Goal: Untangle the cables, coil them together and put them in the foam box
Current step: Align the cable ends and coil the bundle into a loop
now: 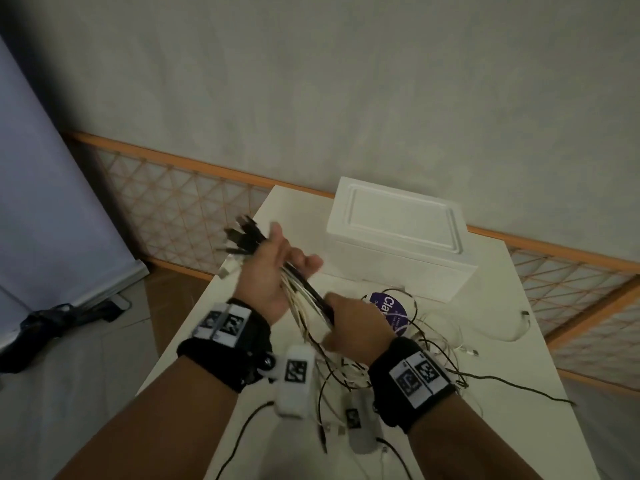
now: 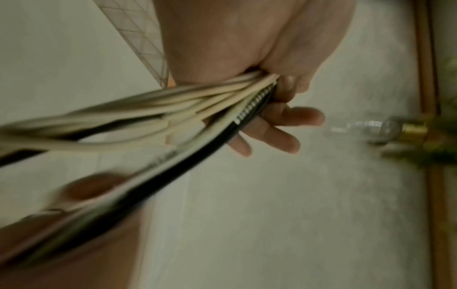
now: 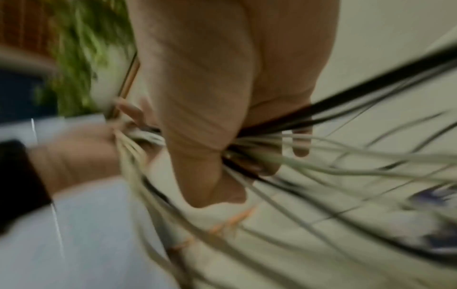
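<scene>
1. Head view: the person is gathering the cables [image 1: 304, 299] into one bundle at the centre of the frame. The left hand [image 1: 266, 271] is gripping the bundle near the plug ends, which are fanning out towards the upper left, thumb raised and fingers curling under the strands. The right hand [image 1: 353, 327], just below and to the right, is closing round the same bundle further down. Loose tails are trailing over the white table [image 1: 519, 427] in the lower middle and right, partly covering a purple round sticker [image 1: 391, 303]. The foam box [image 1: 398, 244] is sitting right of centre above the hands, its lid on.

2. Left wrist view: the left hand [image 2: 247, 48] is clamping cream and black strands [image 2: 188, 109] in its palm at upper centre; the fingers [image 2: 291, 117] are sticking out beyond the bundle, only loosely bent. The strands are running down to the lower left, blurred.

3. Right wrist view: the right hand [image 3: 222, 97] is grasping the strands [image 3: 333, 156] at the centre; they are spreading to the right and downwards. The picture is too blurred to show knots.

4. Judgement: the step in hand appears to be straightening and aligning, with coiling not yet begun. The next move is likely calling for the right hand to run along the bundle, freeing the tails on the table, while the left is holding the plug ends firm. The box lid needs lifting before anything goes in.
</scene>
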A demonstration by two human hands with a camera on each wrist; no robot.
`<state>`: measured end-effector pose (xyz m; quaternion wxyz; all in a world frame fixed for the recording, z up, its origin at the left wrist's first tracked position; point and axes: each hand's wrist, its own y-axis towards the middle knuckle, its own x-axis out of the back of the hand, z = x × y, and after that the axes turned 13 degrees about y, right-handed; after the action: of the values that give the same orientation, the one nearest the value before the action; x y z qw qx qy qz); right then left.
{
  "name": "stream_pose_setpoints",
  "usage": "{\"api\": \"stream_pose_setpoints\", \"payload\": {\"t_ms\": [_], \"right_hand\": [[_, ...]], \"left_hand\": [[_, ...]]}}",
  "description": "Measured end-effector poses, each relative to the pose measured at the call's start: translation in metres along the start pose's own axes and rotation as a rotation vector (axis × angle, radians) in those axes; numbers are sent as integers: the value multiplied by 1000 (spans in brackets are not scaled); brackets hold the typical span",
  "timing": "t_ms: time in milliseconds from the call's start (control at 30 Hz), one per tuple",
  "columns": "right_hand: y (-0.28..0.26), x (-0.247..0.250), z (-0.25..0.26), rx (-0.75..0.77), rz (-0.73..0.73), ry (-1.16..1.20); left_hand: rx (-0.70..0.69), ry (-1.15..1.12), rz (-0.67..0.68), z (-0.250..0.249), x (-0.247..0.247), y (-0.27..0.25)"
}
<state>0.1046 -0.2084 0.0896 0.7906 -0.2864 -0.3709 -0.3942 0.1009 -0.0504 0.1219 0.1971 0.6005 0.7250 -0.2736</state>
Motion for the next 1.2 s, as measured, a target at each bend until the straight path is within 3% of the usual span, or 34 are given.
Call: {"api": "stream_pose_setpoints", "payload": {"t_ms": [67,233,300,400,500,600,667,767,900,1000,1133,1200], "right_hand": [[-11,-8,-32,-162,74,-128],[-20,5,-77,-477,-99,-95],[-15,16,-86,-535,-72,-93],[-9,29,-74,-335,-30,108],[-4,43,-10,-51,-113,379],[-1,30,31,211,-334,305],[1,13,31,210,-402,251],[3,-4,16,80,-440,134],[-14,-13,-38,-301,-281,-61],[-26,-6,-81,-357,-319,-189],[-26,9,-112,-471,-406,-203],[-26,9,-123,-577,-289,-207]], "left_hand": [[-39,-129,-67,-26,7,9],[-81,-128,-212,-40,27,21],[-76,-128,-259,-33,28,22],[-68,-91,-294,-24,24,24],[-52,-27,-258,-5,5,19],[-81,-19,-185,4,-14,10],[-109,-54,-151,0,-21,6],[-147,-84,-166,-10,-28,2],[-263,-125,-205,-39,-32,3],[-247,-131,-229,-55,-20,6],[-179,-145,-267,-39,-23,6],[-161,-105,-236,-33,-30,5]]}}
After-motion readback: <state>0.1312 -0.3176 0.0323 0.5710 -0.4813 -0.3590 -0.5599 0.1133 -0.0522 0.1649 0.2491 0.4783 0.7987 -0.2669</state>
